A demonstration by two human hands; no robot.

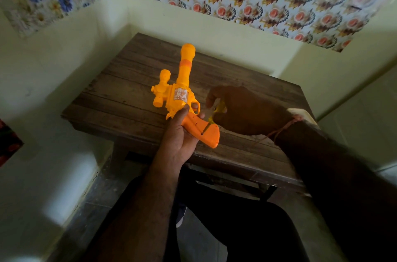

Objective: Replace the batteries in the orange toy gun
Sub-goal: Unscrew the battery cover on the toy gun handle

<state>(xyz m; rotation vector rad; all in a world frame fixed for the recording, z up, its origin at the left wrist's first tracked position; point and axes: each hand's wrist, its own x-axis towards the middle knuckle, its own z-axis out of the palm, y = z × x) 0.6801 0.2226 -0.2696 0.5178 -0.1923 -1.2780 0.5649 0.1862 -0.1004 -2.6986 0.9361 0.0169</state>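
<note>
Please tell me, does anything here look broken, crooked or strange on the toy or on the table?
Nothing stands out. The left hand grips the orange toy gun above the wooden table, and the right hand holds a yellow screwdriver with its tip at the grip. The gun looks whole.

- Overall exposure dim; upper walls moderately lit, lower frame dark.
- Right hand and forearm heavily underexposed, detail lost in shadow.
- Orange toy gun is the brightest, sharpest element.
- Pale light patch on the floor at lower left, soft-edged.
- Wide-angle bending of wall lines; corners blurred and smeared.
- No glare noted on the wooden table.
</note>
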